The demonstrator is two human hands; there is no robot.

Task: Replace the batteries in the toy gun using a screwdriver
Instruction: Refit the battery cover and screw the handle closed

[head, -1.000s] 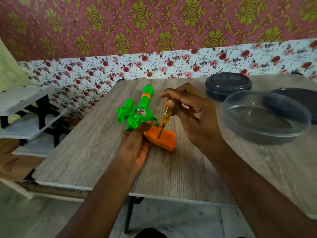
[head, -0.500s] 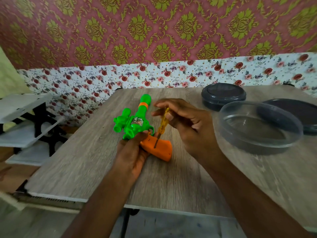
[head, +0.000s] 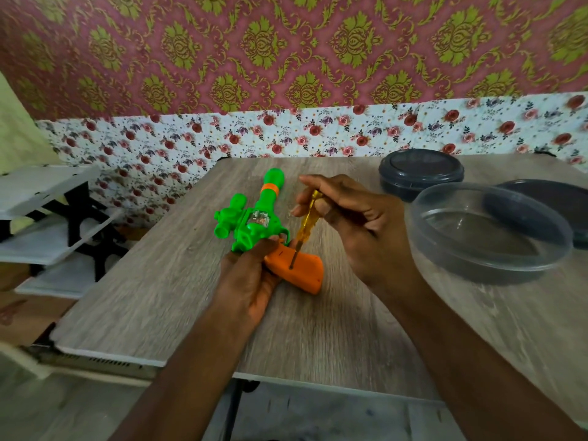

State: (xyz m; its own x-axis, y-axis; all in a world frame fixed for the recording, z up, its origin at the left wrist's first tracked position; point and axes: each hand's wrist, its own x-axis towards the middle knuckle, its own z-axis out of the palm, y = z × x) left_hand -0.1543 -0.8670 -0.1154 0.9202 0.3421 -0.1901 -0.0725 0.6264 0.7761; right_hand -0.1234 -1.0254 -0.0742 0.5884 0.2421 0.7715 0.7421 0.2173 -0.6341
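Toy gun (head: pixel 254 222): green body with scope and orange-banded barrel, lying flat on the wooden table (head: pixel 152 281), barrel pointing away from the person. The orange grip (head: pixel 305 273) lies nearest the person.
- Battery cover: appears closed on the grip. No batteries, old or new, are visible.
- Screwdriver (head: pixel 306 221): yellow translucent handle, tilted, tip seated at a dark spot on the grip, presumably the cover screw.
- Right hand (head: pixel 362 227): fingers curled, pinching the handle near its top.
- Left hand (head: pixel 251 278): grips the gun where body meets grip, steadying it on the table.
- Progress, judged: early stage, screw being worked. Whether it is loose cannot be told.
- Left to do: cover off, cells swapped, cover refastened.
- Surroundings: clear round tub (head: pixel 490 230) just right of the right hand, dark lidded tub (head: pixel 420 173) behind it, dark lid (head: pixel 560 205) far right, white shelf unit (head: pixel 47 218) left of the table.
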